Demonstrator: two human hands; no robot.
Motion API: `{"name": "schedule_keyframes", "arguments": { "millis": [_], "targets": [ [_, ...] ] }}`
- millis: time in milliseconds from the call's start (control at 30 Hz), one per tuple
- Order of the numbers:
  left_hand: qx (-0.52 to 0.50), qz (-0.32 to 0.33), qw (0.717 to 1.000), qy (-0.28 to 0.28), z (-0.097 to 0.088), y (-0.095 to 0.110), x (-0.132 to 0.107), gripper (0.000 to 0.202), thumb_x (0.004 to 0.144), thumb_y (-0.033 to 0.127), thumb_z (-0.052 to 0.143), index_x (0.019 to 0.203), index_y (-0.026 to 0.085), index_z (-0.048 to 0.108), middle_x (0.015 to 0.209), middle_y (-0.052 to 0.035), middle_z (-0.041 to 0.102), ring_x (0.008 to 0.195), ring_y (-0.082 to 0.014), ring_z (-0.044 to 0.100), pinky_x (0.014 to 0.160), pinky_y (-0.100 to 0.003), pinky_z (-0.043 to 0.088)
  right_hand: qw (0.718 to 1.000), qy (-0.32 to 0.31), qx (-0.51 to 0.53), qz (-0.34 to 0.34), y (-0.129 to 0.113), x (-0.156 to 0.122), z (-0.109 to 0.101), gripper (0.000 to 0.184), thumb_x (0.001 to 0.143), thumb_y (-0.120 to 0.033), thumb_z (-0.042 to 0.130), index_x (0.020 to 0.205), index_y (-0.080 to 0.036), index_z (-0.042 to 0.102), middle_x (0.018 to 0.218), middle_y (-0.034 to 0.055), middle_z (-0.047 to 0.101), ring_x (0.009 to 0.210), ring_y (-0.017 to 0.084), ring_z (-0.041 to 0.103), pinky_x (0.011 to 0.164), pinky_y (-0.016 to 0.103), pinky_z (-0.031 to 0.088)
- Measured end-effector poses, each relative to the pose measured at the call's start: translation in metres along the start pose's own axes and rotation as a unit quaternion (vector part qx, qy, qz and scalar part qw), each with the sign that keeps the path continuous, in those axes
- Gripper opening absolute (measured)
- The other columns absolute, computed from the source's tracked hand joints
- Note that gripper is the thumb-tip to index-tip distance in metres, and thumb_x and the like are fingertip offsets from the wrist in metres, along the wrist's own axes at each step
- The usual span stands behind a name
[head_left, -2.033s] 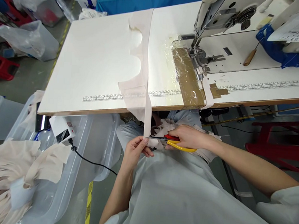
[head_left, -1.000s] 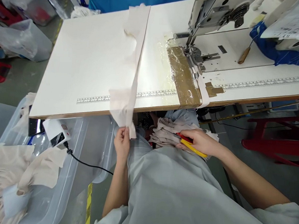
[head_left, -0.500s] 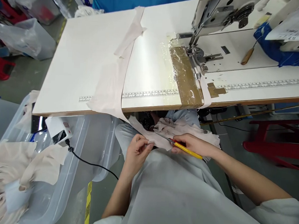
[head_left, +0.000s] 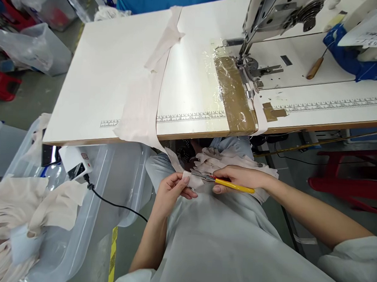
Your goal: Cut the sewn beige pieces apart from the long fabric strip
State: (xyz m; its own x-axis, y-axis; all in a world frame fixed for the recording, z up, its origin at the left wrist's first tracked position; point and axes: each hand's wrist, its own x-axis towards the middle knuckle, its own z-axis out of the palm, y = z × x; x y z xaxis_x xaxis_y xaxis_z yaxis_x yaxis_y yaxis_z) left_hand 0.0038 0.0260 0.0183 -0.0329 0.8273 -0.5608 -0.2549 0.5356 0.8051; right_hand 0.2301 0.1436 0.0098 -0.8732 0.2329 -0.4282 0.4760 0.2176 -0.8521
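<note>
Above my lap, my left hand [head_left: 172, 192] pinches the end of a pale pink fabric strip [head_left: 141, 109] between thumb and fingers. That strip runs up over the table edge and lies across the tabletop. My right hand [head_left: 237, 180] is closed around yellow-handled scissors [head_left: 235, 185], their blades pointing left and meeting the fabric beside my left fingertips. How far the blades are apart is too small to tell. Behind my right hand, a heap of pale pink fabric pieces [head_left: 219, 159] rests on my lap.
A sewing machine [head_left: 252, 64] stands on the white table [head_left: 110, 61], with a wooden-handled awl [head_left: 315, 68] to its right. At left, a clear plastic bin [head_left: 89, 232] holds bundled fabric pieces [head_left: 4, 207] and a white box with a black cable [head_left: 115, 205]. A red stool [head_left: 347, 183] is at right.
My left hand has turned and shifted slightly left with the strip's end. The scissors have moved left, bringing their blades close to my left fingertips.
</note>
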Motion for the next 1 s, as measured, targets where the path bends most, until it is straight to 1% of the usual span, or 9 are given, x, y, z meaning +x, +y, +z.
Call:
{"name": "schedule_keyframes", "arguments": {
  "millis": [200,300,400,600,667,833,900,1000],
  "targets": [
    [-0.005,0.012,1.000,0.025,0.002,-0.001,0.000,0.047,0.075,0.060,0.077,0.082,0.014,0.065,0.065,-0.0048,0.072,0.056,-0.0186,0.071,0.055,-0.023,0.053,1.000,-0.015,0.020,0.019,-0.006,0.003,0.000,0.066,0.083,-0.085,0.045,0.068,-0.021,0.038,0.064,-0.0044,0.034,0.058,0.010,0.031,0.051,0.025,0.025],
    [0.001,0.017,0.999,0.033,0.003,0.000,-0.002,0.046,0.076,0.059,0.076,0.083,0.015,0.066,0.062,-0.0040,0.072,0.056,-0.0189,0.071,0.055,-0.023,0.052,0.999,-0.015,0.017,0.023,-0.007,0.004,0.000,0.066,0.082,-0.085,0.044,0.068,-0.021,0.039,0.064,-0.0041,0.034,0.058,0.011,0.031,0.051,0.025,0.026],
    [0.005,0.022,0.999,0.034,0.002,-0.001,-0.001,0.044,0.078,0.057,0.075,0.083,0.015,0.066,0.061,-0.0043,0.071,0.056,-0.0191,0.071,0.055,-0.024,0.051,1.000,0.002,-0.014,0.027,-0.007,0.004,0.001,0.064,0.084,-0.082,0.044,0.067,-0.021,0.037,0.061,-0.0040,0.035,0.056,0.011,0.032,0.051,0.025,0.025],
    [0.028,0.029,0.999,0.023,-0.004,-0.008,0.005,0.048,0.077,0.061,0.074,0.083,0.014,0.067,0.063,-0.0063,0.072,0.057,-0.0216,0.071,0.054,-0.026,0.052,0.991,0.068,-0.114,0.029,-0.011,0.002,0.004,0.056,0.088,-0.069,0.050,0.066,-0.021,0.033,0.057,-0.0031,0.038,0.052,0.012,0.034,0.051,0.028,0.023],
    [0.027,0.030,0.999,0.020,-0.004,-0.009,0.006,0.047,0.077,0.060,0.074,0.084,0.014,0.067,0.064,-0.0066,0.072,0.057,-0.0213,0.071,0.054,-0.026,0.052,0.989,0.079,-0.123,0.026,-0.012,0.002,0.005,0.056,0.089,-0.070,0.049,0.065,-0.022,0.033,0.056,-0.0032,0.039,0.051,0.012,0.033,0.052,0.029,0.022],
    [0.016,0.036,0.999,0.027,0.000,-0.005,0.002,0.040,0.081,0.054,0.073,0.082,0.015,0.069,0.064,-0.0053,0.072,0.058,-0.0190,0.071,0.056,-0.024,0.051,0.989,0.088,-0.114,0.025,-0.007,0.002,0.010,0.064,0.088,-0.080,0.041,0.062,-0.022,0.031,0.054,-0.0033,0.037,0.050,0.012,0.032,0.051,0.028,0.022],
    [0.014,0.037,0.999,0.028,0.002,-0.004,0.000,0.039,0.082,0.053,0.073,0.083,0.015,0.069,0.065,-0.0051,0.073,0.058,-0.0185,0.071,0.056,-0.024,0.051,0.987,0.091,-0.129,0.030,-0.006,0.002,0.011,0.063,0.088,-0.078,0.043,0.063,-0.022,0.032,0.054,-0.0029,0.039,0.050,0.012,0.033,0.052,0.028,0.021],
    [0.018,0.036,0.999,0.028,0.003,-0.006,0.001,0.041,0.081,0.055,0.073,0.083,0.015,0.068,0.064,-0.0051,0.073,0.058,-0.0190,0.071,0.056,-0.024,0.051,0.980,0.101,-0.168,0.029,-0.009,0.004,0.010,0.057,0.090,-0.071,0.050,0.065,-0.021,0.037,0.057,-0.0020,0.043,0.051,0.013,0.035,0.053,0.029,0.020]
  ]
}}
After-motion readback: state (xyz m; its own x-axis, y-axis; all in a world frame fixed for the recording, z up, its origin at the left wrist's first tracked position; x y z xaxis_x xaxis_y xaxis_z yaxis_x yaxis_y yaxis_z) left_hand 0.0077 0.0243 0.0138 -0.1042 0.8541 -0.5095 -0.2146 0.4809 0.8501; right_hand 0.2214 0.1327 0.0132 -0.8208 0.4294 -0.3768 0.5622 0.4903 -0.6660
